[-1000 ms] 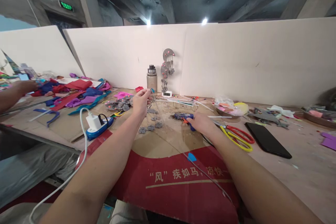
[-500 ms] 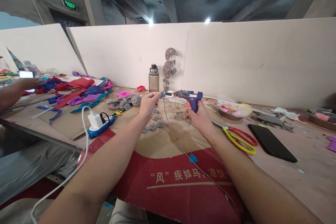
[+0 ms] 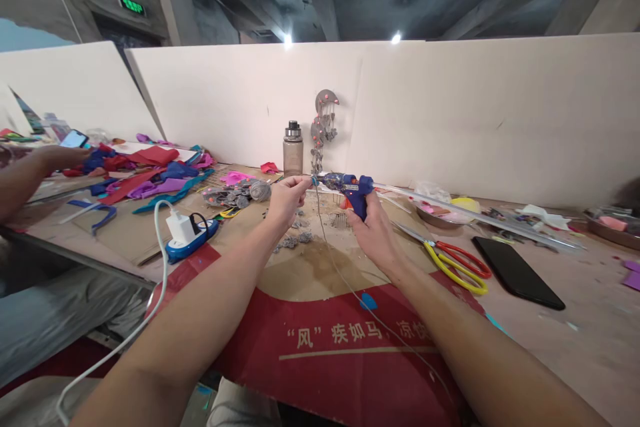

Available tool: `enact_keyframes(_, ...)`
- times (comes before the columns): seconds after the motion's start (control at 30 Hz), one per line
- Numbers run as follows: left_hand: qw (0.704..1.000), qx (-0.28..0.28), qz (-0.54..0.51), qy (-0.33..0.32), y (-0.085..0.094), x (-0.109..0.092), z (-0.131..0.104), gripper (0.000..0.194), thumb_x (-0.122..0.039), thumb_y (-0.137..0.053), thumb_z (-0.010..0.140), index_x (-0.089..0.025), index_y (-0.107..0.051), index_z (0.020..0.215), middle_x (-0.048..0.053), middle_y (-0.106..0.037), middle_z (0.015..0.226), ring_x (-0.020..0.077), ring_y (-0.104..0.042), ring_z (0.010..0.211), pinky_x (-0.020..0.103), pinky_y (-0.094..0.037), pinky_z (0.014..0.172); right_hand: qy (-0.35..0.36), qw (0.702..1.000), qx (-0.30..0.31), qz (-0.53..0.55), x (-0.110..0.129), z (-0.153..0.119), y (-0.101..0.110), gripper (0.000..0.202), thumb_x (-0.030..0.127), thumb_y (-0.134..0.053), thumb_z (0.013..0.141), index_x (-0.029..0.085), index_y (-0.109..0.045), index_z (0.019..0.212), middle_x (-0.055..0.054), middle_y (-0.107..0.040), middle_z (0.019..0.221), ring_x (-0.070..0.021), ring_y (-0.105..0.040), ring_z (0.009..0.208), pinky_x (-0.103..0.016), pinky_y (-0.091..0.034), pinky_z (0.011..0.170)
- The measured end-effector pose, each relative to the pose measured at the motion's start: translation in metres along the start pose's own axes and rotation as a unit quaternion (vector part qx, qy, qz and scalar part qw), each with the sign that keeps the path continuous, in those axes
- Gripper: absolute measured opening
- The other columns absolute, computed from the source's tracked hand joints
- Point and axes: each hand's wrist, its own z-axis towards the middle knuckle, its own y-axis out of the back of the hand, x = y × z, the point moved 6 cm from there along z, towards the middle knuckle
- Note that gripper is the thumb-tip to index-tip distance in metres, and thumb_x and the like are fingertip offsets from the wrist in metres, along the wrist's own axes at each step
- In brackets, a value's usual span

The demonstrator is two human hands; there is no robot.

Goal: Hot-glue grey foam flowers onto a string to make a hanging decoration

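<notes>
My right hand [image 3: 373,230] is wrapped round the handle of a blue hot glue gun [image 3: 356,193]. From its back a long clear glue stick [image 3: 475,213] reaches out to the right. The nozzle points left and is at or very near a small blue piece [image 3: 315,180], pinched in the fingertips of my left hand [image 3: 289,200]. A thin grey cord [image 3: 327,250] hangs from that piece and trails over the red paper. Whether the nozzle touches the piece I cannot tell.
Scissors [image 3: 453,260] and a black phone [image 3: 517,272] lie right. A bottle [image 3: 293,150] and a grey moon-shaped hanging ornament [image 3: 327,103] stand at the back. A power strip [image 3: 193,240] and coloured felt scraps [image 3: 155,177] are left, by another person's hand [image 3: 65,159].
My right hand has swung the glue gun left, its nozzle now at the piece in my left hand. The glue stick now shows at full length. The other person's phone has tilted.
</notes>
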Motion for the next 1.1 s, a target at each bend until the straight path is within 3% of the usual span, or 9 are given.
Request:
enact_keyframes(0.17,1.000,0.014,0.013,-0.007,-0.003,0.002,-0.001,0.026,-0.035,-0.075,0.059,-0.013,-0.063,0.066,-0.005,-0.043,0.050,0.0032,-0.028,0.043,0.018,-0.016,0.041,0.018,1.000,-0.002,-0.006,0.006,0.000,0.000,0.030,0.025,-0.048,0.085,0.020,-0.049,0.114,-0.009,-0.066,0.102,-0.0237,-0.060,0.090,-0.040,-0.044,0.087)
enact_keyframes(1.1,1.000,0.010,0.013,-0.020,-0.005,-0.002,-0.004,0.024,-0.033,-0.075,0.061,-0.013,-0.062,0.067,-0.005,-0.042,0.051,0.0030,-0.030,0.044,0.017,-0.017,0.042,-0.021,0.998,0.009,-0.065,0.009,-0.003,-0.002,0.028,0.027,-0.044,0.086,0.020,-0.049,0.113,-0.011,-0.064,0.100,-0.0262,-0.059,0.086,-0.044,-0.044,0.083)
